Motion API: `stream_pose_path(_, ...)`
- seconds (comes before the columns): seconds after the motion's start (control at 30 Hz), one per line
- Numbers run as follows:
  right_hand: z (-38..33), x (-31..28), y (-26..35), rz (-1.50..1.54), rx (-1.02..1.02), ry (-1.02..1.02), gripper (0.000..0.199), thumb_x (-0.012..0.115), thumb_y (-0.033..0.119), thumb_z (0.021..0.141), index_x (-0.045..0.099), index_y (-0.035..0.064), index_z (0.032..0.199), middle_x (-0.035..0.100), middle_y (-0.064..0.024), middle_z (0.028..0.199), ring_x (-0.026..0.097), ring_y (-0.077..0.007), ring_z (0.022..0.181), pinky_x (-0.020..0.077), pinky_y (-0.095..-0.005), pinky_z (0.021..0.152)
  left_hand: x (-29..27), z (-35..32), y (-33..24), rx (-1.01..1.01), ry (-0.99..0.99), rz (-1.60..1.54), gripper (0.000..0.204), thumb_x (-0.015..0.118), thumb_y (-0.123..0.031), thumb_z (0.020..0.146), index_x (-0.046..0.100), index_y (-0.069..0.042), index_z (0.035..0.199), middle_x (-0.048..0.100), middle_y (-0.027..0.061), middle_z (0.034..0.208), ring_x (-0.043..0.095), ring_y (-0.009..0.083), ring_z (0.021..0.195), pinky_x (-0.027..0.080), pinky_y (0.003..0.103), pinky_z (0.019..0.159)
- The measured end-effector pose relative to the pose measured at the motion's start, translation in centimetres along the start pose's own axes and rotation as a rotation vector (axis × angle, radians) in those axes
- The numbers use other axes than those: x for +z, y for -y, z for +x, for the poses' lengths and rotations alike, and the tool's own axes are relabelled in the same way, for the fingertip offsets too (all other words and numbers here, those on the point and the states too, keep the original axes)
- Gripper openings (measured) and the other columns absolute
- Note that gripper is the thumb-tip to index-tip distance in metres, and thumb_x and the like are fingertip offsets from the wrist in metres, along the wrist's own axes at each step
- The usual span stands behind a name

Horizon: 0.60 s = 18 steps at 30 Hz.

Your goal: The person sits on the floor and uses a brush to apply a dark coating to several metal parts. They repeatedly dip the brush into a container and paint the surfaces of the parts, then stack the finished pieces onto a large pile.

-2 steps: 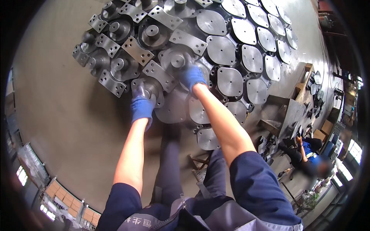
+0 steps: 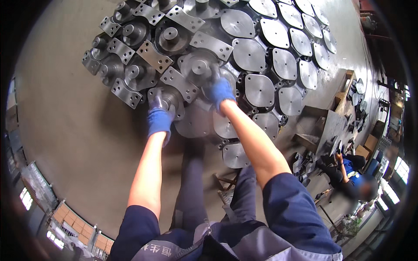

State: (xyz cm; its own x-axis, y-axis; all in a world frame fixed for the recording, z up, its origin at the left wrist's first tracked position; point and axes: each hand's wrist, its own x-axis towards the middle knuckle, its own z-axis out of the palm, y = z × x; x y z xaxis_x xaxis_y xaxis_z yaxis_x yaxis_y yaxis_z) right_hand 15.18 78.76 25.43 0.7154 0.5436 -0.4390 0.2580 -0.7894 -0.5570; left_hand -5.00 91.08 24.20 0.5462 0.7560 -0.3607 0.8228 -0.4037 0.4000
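Note:
My left hand (image 2: 160, 118), in a blue glove with dark grey fingers, is closed at the near edge of a flanged metal part with a raised round hub (image 2: 170, 99). Some of its fingers are hidden against the metal. My right hand (image 2: 221, 92), gloved alike, is beside the right edge of a round metal flange with a central hub (image 2: 200, 67). Motion blur smears its fingers, so their grip cannot be made out. Between the two hubs sits a curved metal bracket with drilled holes (image 2: 180, 84). Blurred metal discs lie beneath my right wrist.
Rows of flat, rounded metal plates (image 2: 259, 90) stretch to the right and far side. More hubs and brackets (image 2: 155, 56) stand at the far left. A wooden crate (image 2: 324, 126) is on the floor at right. Beyond it, a co-worker (image 2: 350, 174) sits among metal parts.
My right hand has shifted slightly right and nearer to me, away from the hubbed flange. My left hand stays almost where it was.

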Motion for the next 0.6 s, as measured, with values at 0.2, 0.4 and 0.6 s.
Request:
stream_pose_path(0.2, -17.8, -3.0, -10.8, 0.061, 0.009, 0.11, 0.027, 0.057, 0.034, 0.09, 0.069, 0.0135, 0.103, 0.068, -0.0193, 0.092, 0.065, -0.0407, 0.087, 0.0513, -0.0487, 0.078, 0.5, -4.0, -0.9, 0.05, -0.333, 0.06, 0.078, 0.071, -0.023, 0.074, 0.036, -0.022, 0.144, 0.044, 0.0259, 0.138, 0.05, 0.0454, 0.121, 0.047, 0.05, 0.097)
stream_pose_path(0.4, -31.3, -4.3, -27.5, -0.034, 0.424, 0.259, 0.037, 0.061, 0.041, 0.087, 0.07, 0.008, 0.099, 0.068, -0.0204, 0.094, 0.065, -0.0391, 0.092, 0.052, -0.0453, 0.08, 5.3, -13.0, -10.3, 0.394, -0.362, 0.195, 0.064, 0.068, -0.021, 0.075, 0.05, -0.012, 0.136, 0.05, 0.0203, 0.135, 0.051, 0.0396, 0.121, 0.044, 0.05, 0.1)
stream_pose_path(0.6, -40.5, -2.5, -43.2, -0.122, 0.867, 0.208, 0.022, 0.058, 0.024, 0.084, 0.069, 0.0086, 0.095, 0.067, -0.0204, 0.1, 0.064, -0.0398, 0.097, 0.052, -0.0461, 0.083, 17.1, -17.9, -19.0, 0.593, 0.005, 0.292, 0.069, 0.067, -0.026, 0.076, 0.046, -0.009, 0.14, 0.046, 0.018, 0.141, 0.044, 0.0374, 0.129, 0.038, 0.048, 0.108)
